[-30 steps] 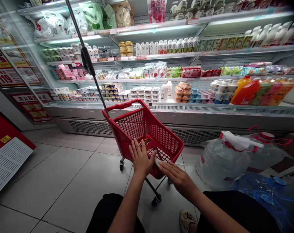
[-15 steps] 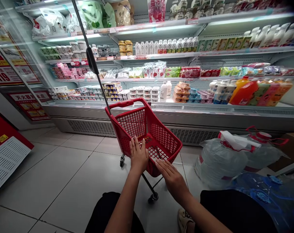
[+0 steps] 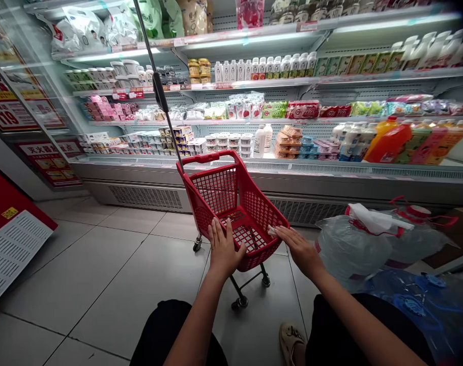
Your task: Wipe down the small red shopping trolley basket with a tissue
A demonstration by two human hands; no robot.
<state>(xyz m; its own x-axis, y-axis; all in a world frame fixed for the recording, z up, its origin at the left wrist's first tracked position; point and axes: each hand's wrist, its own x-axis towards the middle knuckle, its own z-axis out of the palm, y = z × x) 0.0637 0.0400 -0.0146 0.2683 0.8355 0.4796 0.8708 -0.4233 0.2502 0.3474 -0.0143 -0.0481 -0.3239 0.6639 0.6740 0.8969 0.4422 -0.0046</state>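
A small red plastic shopping cart (image 3: 254,203) with an upright black pole at its far left corner stands before me. Its basket has grid walls and nothing lies inside. My left hand (image 3: 224,250) rests on the near left rim, fingers stretched out and slightly apart, the thumb along the front edge. At the near right corner of the rim, my right hand (image 3: 300,252) has its fingers held together, pressing a small white scrap (image 3: 271,231) that looks like tissue against the plastic. Most of that scrap is hidden beneath the fingertips.
A chilled display case (image 3: 239,165) with yogurt cups, bottles and bags spans the back. Large water jugs in clear plastic (image 3: 355,244) and blue jugs (image 3: 414,307) stand on the right. A red unit with a white grille (image 3: 20,249) sits left. Grey tiles (image 3: 113,269) cover the floor.
My right hand has slid rightward along the rim from the front edge to the right corner. My left hand stays on the rim. The cart has turned slightly in view.
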